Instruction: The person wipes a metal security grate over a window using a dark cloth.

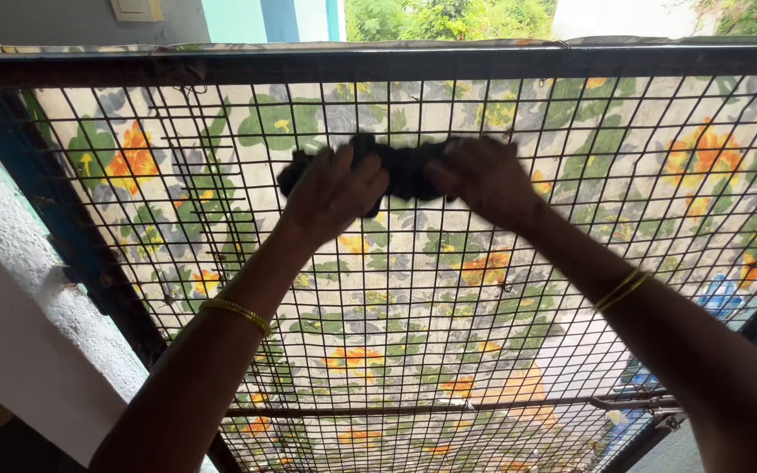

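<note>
2 bare hands, left hand [330,191] and right hand [482,180], each curl their fingers around 1 crumpled black cloth [400,165], pressed against 1 black wire-mesh metal grille [396,350] near its top edge. 1 floral fabric sheet [703,158] lies behind. 2 gold bangles [237,311] show, 1 on each wrist.

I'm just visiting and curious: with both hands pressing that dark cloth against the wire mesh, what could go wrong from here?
The dark cloth is bunched against the wire mesh, so it could snag on a wire. The left hand and right hand press on the grid, so a rough wire end might scratch the skin. The gold bangles could also catch on the mesh, and hard pressing might mark the floral fabric behind it.
</note>
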